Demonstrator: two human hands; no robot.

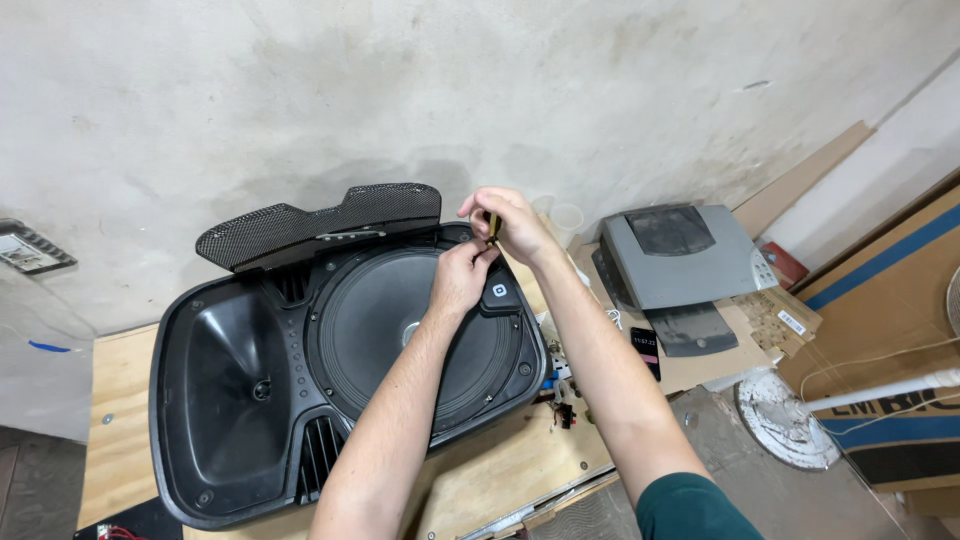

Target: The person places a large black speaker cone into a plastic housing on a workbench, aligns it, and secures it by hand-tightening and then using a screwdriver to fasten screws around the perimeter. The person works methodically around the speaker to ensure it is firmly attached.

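Observation:
A big black speaker cabinet (230, 400) lies face up on a wooden table (120, 440), its round woofer cone (380, 320) and horn opening exposed. Its black mesh grille (320, 222) leans against the wall behind it. My right hand (505, 225) grips a screwdriver (493, 228) with a yellow-and-black handle, held upright over the cabinet's far right rim. My left hand (460, 275) pinches the lower shaft of the tool just below, next to a small square badge (499, 292) on the cabinet.
A grey printer (680, 255) sits on cardboard to the right, with a dark phone (644, 345) in front of it. Cardboard boxes (890, 330) and a white fan base (785, 420) stand at the right. Small connectors (560, 385) lie by the cabinet's edge.

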